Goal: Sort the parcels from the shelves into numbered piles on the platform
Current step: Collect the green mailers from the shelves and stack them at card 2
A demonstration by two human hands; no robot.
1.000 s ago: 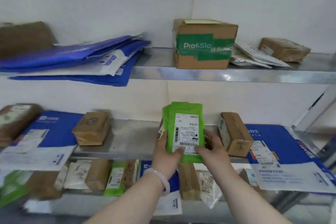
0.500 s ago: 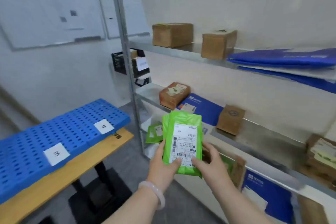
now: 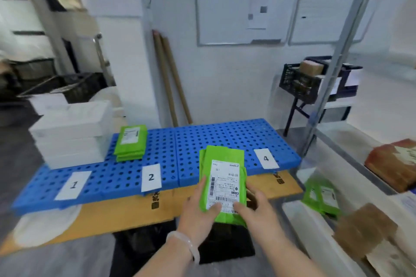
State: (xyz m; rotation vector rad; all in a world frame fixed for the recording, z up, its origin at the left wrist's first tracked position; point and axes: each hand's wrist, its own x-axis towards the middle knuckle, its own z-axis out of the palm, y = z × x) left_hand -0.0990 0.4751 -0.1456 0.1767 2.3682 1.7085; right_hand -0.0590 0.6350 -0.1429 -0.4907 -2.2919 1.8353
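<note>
A green parcel (image 3: 222,164) with a white shipping label is held upright in front of me. My left hand (image 3: 199,209) grips its lower left edge and my right hand (image 3: 258,209) its lower right edge. Behind it lies the blue perforated platform (image 3: 198,141) with paper number cards 1 (image 3: 73,185), 2 (image 3: 151,177) and 4 (image 3: 266,158). A pile of green parcels (image 3: 131,143) rests behind card 2. A stack of white boxes (image 3: 69,134) sits at the platform's left end behind card 1.
The platform rests on a wooden table (image 3: 126,213). The metal shelf rack (image 3: 324,69) stands at the right with a green parcel (image 3: 322,195) and brown parcels (image 3: 364,231) on it. A black crate (image 3: 315,81) stands behind the rack. Two cardboard tubes (image 3: 171,78) lean on the wall.
The view has swung left from the shelves to the platform. Both hands still hold the green parcel, now in front of the platform between cards 2 and 4.
</note>
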